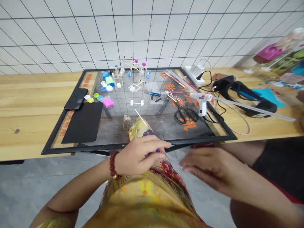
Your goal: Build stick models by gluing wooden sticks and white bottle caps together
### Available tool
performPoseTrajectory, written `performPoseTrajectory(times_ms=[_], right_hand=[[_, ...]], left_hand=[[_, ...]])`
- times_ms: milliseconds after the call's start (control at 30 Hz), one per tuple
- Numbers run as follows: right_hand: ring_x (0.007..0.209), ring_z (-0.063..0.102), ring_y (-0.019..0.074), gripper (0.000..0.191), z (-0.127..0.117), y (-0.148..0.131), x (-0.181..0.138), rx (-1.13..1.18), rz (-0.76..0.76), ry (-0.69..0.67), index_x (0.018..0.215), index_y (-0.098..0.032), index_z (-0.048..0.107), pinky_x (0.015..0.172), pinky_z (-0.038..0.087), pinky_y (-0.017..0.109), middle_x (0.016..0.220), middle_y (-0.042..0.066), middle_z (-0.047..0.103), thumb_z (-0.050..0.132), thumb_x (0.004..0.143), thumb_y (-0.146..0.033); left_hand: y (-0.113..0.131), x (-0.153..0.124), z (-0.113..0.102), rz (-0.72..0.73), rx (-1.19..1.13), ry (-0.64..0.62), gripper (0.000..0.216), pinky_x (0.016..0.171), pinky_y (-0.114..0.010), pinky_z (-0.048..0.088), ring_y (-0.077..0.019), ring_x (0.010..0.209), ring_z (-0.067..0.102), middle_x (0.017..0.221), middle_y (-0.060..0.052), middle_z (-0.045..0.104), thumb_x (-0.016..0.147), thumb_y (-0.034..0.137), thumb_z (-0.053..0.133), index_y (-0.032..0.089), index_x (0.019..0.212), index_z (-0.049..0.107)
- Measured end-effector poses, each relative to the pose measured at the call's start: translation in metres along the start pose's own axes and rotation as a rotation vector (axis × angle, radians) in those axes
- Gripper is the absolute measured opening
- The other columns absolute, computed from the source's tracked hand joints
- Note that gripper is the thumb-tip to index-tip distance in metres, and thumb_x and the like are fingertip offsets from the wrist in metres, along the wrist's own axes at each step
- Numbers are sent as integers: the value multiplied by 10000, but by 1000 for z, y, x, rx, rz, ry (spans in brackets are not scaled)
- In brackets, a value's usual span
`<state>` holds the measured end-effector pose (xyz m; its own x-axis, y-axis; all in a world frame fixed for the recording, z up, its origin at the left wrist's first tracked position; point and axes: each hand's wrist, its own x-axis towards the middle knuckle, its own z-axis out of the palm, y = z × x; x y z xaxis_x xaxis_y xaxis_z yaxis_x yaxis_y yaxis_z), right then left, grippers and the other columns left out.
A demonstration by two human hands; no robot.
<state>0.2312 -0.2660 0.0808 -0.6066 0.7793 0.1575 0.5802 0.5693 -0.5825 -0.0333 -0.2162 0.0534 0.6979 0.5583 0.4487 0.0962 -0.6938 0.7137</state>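
My left hand [140, 155], with a dark red bead bracelet at the wrist, hovers over my lap near the table's front edge. Its fingers are stretched out and nothing shows in them. My right hand [206, 167] is to the right, in front of the table, a little blurred, with its fingers extended and no object visible in it. Beyond my left hand, a thin wooden stick [141, 117] lies on the dark glass board [114, 123]. Behind it is a short stick with white wheel-like ends [137, 103]. Several small stick models [135, 71] stand farther back.
Black scissors [184, 114], a blue-handled tool [155, 94] and a white glue gun [201, 102] lie to the right. At left are a phone [76, 98], black sheet [83, 123] and pink clay packet [108, 102]. A power strip [194, 74] and black headset-like object [247, 96] sit rightward; another person's leg [244, 152] is near.
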Motion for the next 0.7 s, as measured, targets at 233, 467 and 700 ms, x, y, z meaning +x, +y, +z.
performPoseTrajectory(times_ms=[233,467,700], right_hand=[[836,655,216,347,28,80,113,-226,360,246,1054,-166,731,809,509,349,998,105,716,699,830,-429],[926,633,223,220,62,111,150,-225,458,263,966,-186,748,847,475,327,1011,101,675,639,850,-336],[609,544,138,158,48,105,147,239,483,418,824,-184,619,665,430,287,646,5,633,525,878,-299]], left_hand=[[-50,28,-33,-79,530,394,329,860,-376,546,-192,886,678,926,-24,757,892,143,548,213,1191,666],[-112,71,-38,-307,637,102,799,1123,-501,330,-280,1281,506,1213,-71,718,760,30,589,217,1512,390],[-129,91,-15,-417,694,-119,572,825,-354,507,-240,919,661,964,-106,702,927,135,460,225,1492,454]])
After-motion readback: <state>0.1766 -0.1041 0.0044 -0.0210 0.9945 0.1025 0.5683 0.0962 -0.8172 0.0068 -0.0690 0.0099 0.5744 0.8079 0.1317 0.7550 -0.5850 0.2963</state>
